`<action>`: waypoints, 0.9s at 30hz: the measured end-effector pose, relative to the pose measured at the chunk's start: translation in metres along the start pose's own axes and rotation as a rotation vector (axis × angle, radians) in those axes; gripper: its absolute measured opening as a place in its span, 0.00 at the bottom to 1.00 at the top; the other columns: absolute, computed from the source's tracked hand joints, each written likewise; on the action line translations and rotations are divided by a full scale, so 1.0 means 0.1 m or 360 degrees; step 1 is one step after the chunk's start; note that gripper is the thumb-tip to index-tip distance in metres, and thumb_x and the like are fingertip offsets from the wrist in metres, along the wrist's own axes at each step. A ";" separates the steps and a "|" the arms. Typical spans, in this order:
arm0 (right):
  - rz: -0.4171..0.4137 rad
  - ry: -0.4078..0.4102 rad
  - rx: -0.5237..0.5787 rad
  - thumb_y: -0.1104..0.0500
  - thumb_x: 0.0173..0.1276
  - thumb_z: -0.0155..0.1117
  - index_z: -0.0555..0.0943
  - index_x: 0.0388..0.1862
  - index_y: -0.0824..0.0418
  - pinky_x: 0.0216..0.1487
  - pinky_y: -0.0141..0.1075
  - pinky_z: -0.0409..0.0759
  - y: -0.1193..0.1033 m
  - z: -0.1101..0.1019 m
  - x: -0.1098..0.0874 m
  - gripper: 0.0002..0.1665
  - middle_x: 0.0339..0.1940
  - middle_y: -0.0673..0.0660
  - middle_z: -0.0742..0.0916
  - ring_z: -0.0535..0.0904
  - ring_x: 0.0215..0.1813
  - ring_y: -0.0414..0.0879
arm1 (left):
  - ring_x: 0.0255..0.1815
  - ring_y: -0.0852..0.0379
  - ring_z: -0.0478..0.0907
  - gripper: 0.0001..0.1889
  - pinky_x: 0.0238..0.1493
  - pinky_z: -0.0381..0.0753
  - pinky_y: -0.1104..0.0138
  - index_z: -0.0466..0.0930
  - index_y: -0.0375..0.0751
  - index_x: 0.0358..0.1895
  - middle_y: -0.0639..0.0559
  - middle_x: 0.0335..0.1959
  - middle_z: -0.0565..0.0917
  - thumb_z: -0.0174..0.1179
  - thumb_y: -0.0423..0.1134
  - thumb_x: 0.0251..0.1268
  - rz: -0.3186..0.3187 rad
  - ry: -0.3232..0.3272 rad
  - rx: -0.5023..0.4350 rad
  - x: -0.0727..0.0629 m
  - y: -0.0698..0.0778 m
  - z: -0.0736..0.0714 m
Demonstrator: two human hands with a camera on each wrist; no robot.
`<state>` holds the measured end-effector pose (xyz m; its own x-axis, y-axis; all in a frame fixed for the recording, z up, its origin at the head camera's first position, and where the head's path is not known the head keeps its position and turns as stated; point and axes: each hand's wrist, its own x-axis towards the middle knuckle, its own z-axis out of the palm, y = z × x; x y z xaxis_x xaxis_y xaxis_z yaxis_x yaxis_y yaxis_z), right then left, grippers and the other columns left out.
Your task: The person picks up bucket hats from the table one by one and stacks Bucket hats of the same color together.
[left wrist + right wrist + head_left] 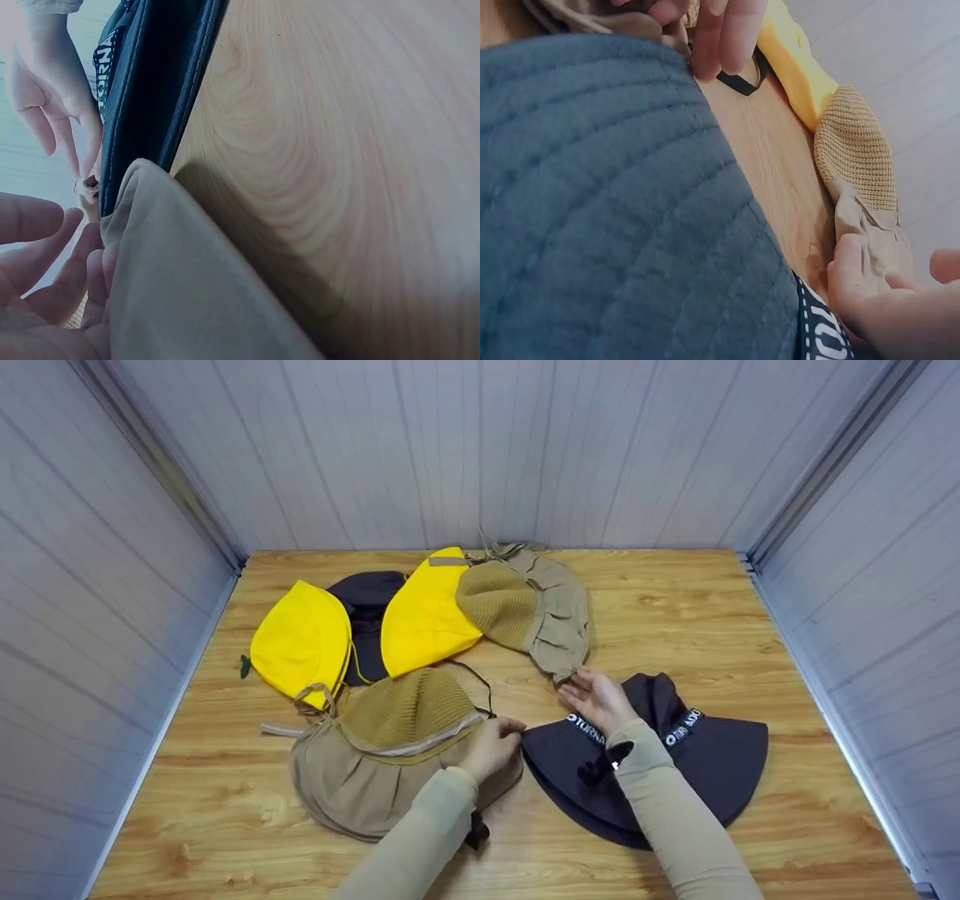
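In the head view, a tan sun hat (pixel 360 795) with a ribbed ochre crown lies at the front centre. My left hand (pixel 489 746) rests at its right brim, fingers loosely extended toward the dark hat. That dark navy hat (pixel 720 765), with a lettered black-and-white band, lies folded at the right. Above its left part is my right hand (pixel 602 703), fingertips at the brim end of a second tan hat (pixel 562 600) further back. In the left wrist view, the front hat's brim (pixel 187 270) stands beside my left fingers. My right fingers (pixel 847 274) look relaxed in the right wrist view.
Two yellow hats (pixel 300 641) and another dark hat (pixel 367 592) lie in a row at the back left, partly overlapping. A thin black cord (pixel 480 679) loops behind the front tan hat. Pale panel walls (pixel 480 450) enclose the wooden table (pixel 675 607).
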<state>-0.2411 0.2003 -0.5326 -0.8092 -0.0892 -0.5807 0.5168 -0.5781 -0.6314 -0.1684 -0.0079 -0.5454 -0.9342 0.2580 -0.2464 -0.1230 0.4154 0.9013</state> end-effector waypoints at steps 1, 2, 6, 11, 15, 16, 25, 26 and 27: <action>0.0001 0.0001 0.0018 0.63 0.81 0.36 0.45 0.81 0.60 0.75 0.41 0.64 0.01 0.00 0.01 0.33 0.57 0.58 0.67 0.69 0.58 0.51 | 0.56 0.43 0.80 0.13 0.57 0.78 0.54 0.82 0.30 0.51 0.37 0.50 0.85 0.51 0.28 0.71 0.0007 0.0002 0.0005 0.00 0.00 0.00; -0.0001 -0.0009 0.0027 0.64 0.81 0.37 0.47 0.81 0.60 0.73 0.41 0.66 0.01 0.00 0.01 0.33 0.54 0.57 0.68 0.69 0.56 0.51 | 0.56 0.43 0.80 0.13 0.58 0.78 0.54 0.82 0.30 0.51 0.37 0.50 0.85 0.51 0.28 0.71 0.0015 0.0005 0.0012 0.00 0.00 0.00; -0.0003 -0.0080 0.0036 0.64 0.81 0.38 0.49 0.81 0.60 0.67 0.38 0.71 0.04 0.01 0.01 0.33 0.54 0.54 0.69 0.72 0.54 0.48 | 0.56 0.42 0.79 0.13 0.59 0.77 0.53 0.82 0.29 0.51 0.36 0.50 0.85 0.52 0.28 0.70 0.0045 0.0024 0.0037 0.01 -0.01 0.00; -0.0019 -0.0136 0.0028 0.64 0.81 0.39 0.49 0.81 0.61 0.65 0.39 0.74 0.09 0.01 0.01 0.32 0.52 0.55 0.73 0.75 0.51 0.48 | 0.57 0.42 0.79 0.13 0.59 0.77 0.53 0.82 0.29 0.52 0.37 0.50 0.85 0.52 0.29 0.71 0.0028 0.0001 0.0030 0.02 0.00 0.01; -0.0034 -0.0149 0.0003 0.63 0.81 0.40 0.51 0.80 0.62 0.62 0.38 0.76 0.12 0.03 -0.03 0.31 0.50 0.53 0.75 0.77 0.49 0.47 | 0.57 0.42 0.79 0.14 0.60 0.77 0.52 0.80 0.30 0.54 0.37 0.52 0.84 0.52 0.34 0.74 0.0004 -0.0020 0.0028 0.03 0.03 0.02; -0.0035 -0.0156 -0.0003 0.63 0.81 0.40 0.52 0.80 0.62 0.61 0.38 0.77 0.13 0.04 -0.04 0.31 0.50 0.53 0.75 0.78 0.49 0.46 | 0.57 0.42 0.79 0.15 0.60 0.77 0.52 0.80 0.30 0.55 0.37 0.52 0.84 0.52 0.35 0.75 0.0001 -0.0019 0.0030 0.03 0.04 0.02; -0.0024 -0.0212 0.0026 0.64 0.80 0.42 0.56 0.78 0.64 0.54 0.36 0.80 0.23 0.09 -0.14 0.29 0.47 0.53 0.78 0.81 0.46 0.47 | 0.59 0.41 0.78 0.20 0.61 0.76 0.51 0.75 0.26 0.61 0.34 0.55 0.82 0.50 0.39 0.77 0.0046 0.0031 -0.0069 0.04 0.08 0.03; -0.0023 -0.0224 0.0024 0.64 0.80 0.42 0.58 0.76 0.65 0.54 0.36 0.80 0.24 0.09 -0.15 0.28 0.47 0.53 0.79 0.81 0.46 0.47 | 0.59 0.40 0.78 0.21 0.61 0.76 0.51 0.74 0.26 0.62 0.34 0.56 0.82 0.50 0.39 0.77 0.0058 0.0036 -0.0088 0.04 0.08 0.03; -0.0021 -0.0235 0.0019 0.64 0.80 0.42 0.60 0.75 0.65 0.54 0.36 0.80 0.25 0.09 -0.16 0.26 0.46 0.52 0.79 0.81 0.46 0.47 | 0.59 0.40 0.78 0.21 0.62 0.76 0.51 0.73 0.25 0.62 0.34 0.57 0.81 0.50 0.39 0.77 0.0066 0.0040 -0.0111 0.04 0.08 0.03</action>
<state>-0.2173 0.1796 -0.5345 -0.8487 -0.1995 -0.4897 0.5032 -0.5896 -0.6318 -0.1721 -0.0007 -0.5403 -0.9470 0.2515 -0.2001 -0.1062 0.3428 0.9334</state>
